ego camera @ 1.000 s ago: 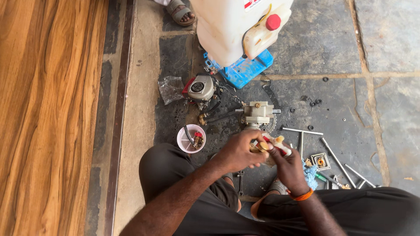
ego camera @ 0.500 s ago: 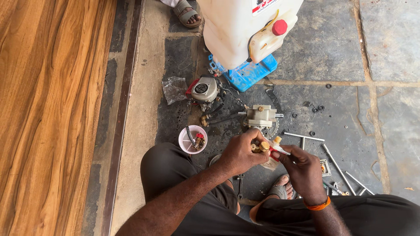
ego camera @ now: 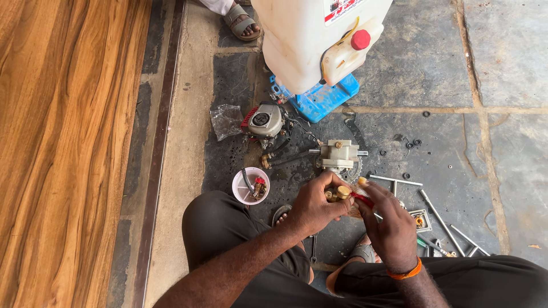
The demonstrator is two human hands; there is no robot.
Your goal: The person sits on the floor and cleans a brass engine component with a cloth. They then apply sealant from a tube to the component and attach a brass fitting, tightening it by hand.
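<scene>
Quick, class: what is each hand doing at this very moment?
Left hand: closed around a small brass fitting.
Right hand: closed on a red-handled tool, its tip at the fitting.

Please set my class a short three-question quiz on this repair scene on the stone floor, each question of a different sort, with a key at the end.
1. True or false: the left hand grips a small brass part.
2. Multiple choice: the small white bowl of parts lies A) on the wooden boards, B) on the floor beside the person's left knee, C) on top of the white tank.
3. Short answer: what colour is the handle of the tool in the right hand?

Key
1. True.
2. B.
3. Red; its tip meets the brass part.
</scene>
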